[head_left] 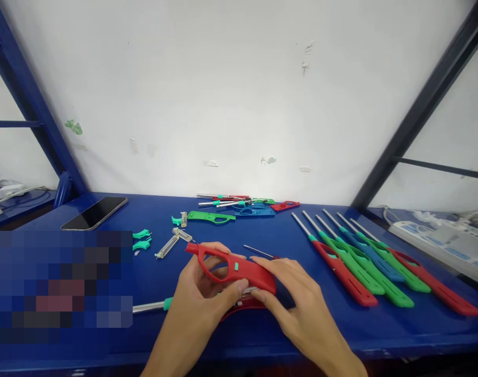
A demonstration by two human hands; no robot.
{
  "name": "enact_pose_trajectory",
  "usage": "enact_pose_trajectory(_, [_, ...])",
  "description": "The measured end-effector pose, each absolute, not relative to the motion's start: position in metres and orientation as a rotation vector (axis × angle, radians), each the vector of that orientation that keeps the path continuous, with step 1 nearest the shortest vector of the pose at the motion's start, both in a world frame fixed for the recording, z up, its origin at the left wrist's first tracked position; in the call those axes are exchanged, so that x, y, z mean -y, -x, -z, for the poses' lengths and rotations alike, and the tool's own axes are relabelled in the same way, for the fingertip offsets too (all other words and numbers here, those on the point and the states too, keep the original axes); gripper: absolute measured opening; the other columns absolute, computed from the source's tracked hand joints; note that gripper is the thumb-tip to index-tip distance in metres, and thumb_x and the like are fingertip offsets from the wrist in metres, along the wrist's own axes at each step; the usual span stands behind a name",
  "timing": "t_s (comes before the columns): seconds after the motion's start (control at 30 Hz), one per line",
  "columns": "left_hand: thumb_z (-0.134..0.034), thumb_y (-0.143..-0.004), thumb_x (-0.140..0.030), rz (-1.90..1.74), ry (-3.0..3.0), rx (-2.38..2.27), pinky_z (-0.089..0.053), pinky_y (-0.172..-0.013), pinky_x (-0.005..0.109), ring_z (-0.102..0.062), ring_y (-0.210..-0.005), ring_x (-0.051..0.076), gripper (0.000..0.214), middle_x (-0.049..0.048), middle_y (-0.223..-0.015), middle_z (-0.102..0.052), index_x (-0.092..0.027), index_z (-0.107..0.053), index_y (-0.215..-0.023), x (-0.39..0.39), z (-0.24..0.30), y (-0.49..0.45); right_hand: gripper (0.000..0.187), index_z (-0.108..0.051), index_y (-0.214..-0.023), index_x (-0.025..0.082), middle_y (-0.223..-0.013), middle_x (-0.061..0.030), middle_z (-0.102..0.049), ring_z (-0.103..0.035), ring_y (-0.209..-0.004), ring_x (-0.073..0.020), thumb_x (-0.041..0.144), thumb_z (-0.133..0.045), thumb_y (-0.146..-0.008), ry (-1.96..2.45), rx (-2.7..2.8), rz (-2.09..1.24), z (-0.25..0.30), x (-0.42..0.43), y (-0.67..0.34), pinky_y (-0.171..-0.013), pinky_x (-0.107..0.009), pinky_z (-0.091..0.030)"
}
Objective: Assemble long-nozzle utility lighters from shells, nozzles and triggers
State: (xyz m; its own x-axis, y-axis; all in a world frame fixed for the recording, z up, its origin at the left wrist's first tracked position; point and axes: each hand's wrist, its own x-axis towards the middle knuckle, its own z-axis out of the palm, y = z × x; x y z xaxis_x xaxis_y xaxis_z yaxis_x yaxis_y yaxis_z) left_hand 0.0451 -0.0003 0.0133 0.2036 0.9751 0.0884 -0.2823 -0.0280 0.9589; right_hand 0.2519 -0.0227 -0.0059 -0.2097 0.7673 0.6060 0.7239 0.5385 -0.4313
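Both hands are closed on a red plastic lighter casing half (254, 273) with a finger loop and a small teal tab. My left hand (201, 301) grips its loop end, thumb on the lower edge. My right hand (299, 293) pinches the rounded handle end between thumb and fingers. Just below lies another red casing part (244, 308), partly hidden by my fingers, with something clear or metallic at its edge. A silver lighter tube (149, 307) with a teal collar sticks out left from behind my left hand. Beyond my hands lies a thin screwdriver (259, 252), its handle mostly covered.
Several long-nosed lighters (352, 262) lie in a row at right. Loose tubes and casings (239, 204) are heaped by the wall, near a green casing half (211, 217). Clear fuel tanks (168, 246), teal triggers (142, 244) and a phone (94, 213) lie left. The lower-left area is pixelated.
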Motion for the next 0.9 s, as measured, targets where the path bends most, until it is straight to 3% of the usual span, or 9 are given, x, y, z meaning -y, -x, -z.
enact_pose_trajectory(0.13, [-0.090,-0.079,-0.040,-1.200,-1.206,-0.922,-0.065,-0.089,0.034,-0.078,-0.107,0.027,0.053,0.0064,-0.109,-0.082,-0.024,-0.063,-0.121,0.000,-0.019,-0.038,0.029,-0.068,-0.133,0.028,-0.114,-0.0044,-0.081,-0.074,-0.100,-0.0240,0.037,-0.061,-0.107,1.198,1.938,-0.075,0.007,0.022,-0.252,-0.098,-0.039,-0.054])
enact_pose_trajectory(0.23, [-0.086,-0.080,-0.046,-1.200,-1.354,-0.993,-0.065,-0.082,0.033,-0.079,-0.092,0.025,0.050,0.0056,-0.100,-0.082,-0.022,-0.069,-0.121,0.000,-0.029,-0.032,0.023,-0.071,-0.123,0.029,-0.111,-0.0033,-0.080,-0.073,-0.099,-0.0229,0.035,-0.053,-0.110,1.199,1.903,-0.167,0.006,0.024,-0.252,-0.097,-0.038,-0.051])
enact_pose_trajectory(0.37, [-0.071,-0.095,-0.051,-1.248,-1.525,-1.093,-0.063,-0.071,0.029,-0.075,-0.076,0.021,0.032,0.0024,-0.079,-0.078,-0.021,-0.078,-0.104,0.001,-0.035,-0.030,0.033,-0.070,-0.100,0.027,-0.078,0.0008,-0.070,-0.064,-0.074,-0.0190,0.031,-0.041,-0.114,1.184,1.884,-0.273,0.001,0.025,-0.252,-0.082,-0.034,-0.048])
enact_pose_trajectory(0.5, [-0.070,-0.095,-0.052,-1.278,-1.523,-1.130,-0.063,-0.068,0.026,-0.074,-0.071,0.019,0.033,0.0012,-0.072,-0.076,-0.021,-0.082,-0.096,0.001,-0.034,-0.033,0.042,-0.061,-0.077,0.025,-0.067,0.0019,-0.063,-0.059,-0.064,-0.0171,0.029,-0.040,-0.113,1.175,1.882,-0.283,-0.003,0.026,-0.252,-0.072,-0.032,-0.046])
enact_pose_trajectory(0.6, [-0.075,-0.092,-0.050,-1.298,-1.508,-1.153,-0.062,-0.066,0.024,-0.075,-0.072,0.019,0.032,0.0005,-0.074,-0.077,-0.022,-0.082,-0.107,0.001,-0.035,-0.030,0.037,-0.068,-0.085,0.026,-0.072,0.0022,-0.069,-0.063,-0.068,-0.0173,0.029,-0.045,-0.113,1.182,1.864,-0.250,0.001,0.024,-0.253,-0.077,-0.031,-0.048])
enact_pose_trajectory(0.7, [-0.078,-0.090,-0.046,-1.356,-1.504,-1.150,-0.063,-0.066,0.024,-0.076,-0.071,0.018,0.034,-0.0007,-0.078,-0.078,-0.026,-0.079,-0.117,0.002,-0.037,-0.020,0.026,-0.077,-0.112,0.031,-0.099,0.0012,-0.082,-0.073,-0.088,-0.0200,0.029,-0.050,-0.111,1.219,1.863,-0.203,0.008,0.022,-0.256,-0.091,-0.033,-0.050])
enact_pose_trajectory(0.8, [-0.077,-0.091,-0.046,-1.376,-1.562,-1.169,-0.064,-0.068,0.025,-0.075,-0.070,0.018,0.026,-0.0002,-0.076,-0.078,-0.026,-0.082,-0.107,0.002,-0.038,-0.009,0.029,-0.076,-0.125,0.035,-0.111,0.0012,-0.083,-0.076,-0.095,-0.0211,0.029,-0.051,-0.111,1.258,1.883,-0.211,0.011,0.019,-0.257,-0.102,-0.036,-0.050])
enact_pose_trajectory(0.9, [-0.078,-0.090,-0.048,-1.334,-1.617,-1.231,-0.064,-0.065,0.027,-0.075,-0.067,0.020,0.026,0.0010,-0.074,-0.078,-0.026,-0.084,-0.102,0.003,-0.037,0.000,0.029,-0.078,-0.122,0.034,-0.108,-0.0002,-0.083,-0.077,-0.092,-0.0213,0.031,-0.052,-0.110,1.272,1.883,-0.210,0.010,0.017,-0.257,-0.098,-0.034,-0.054])
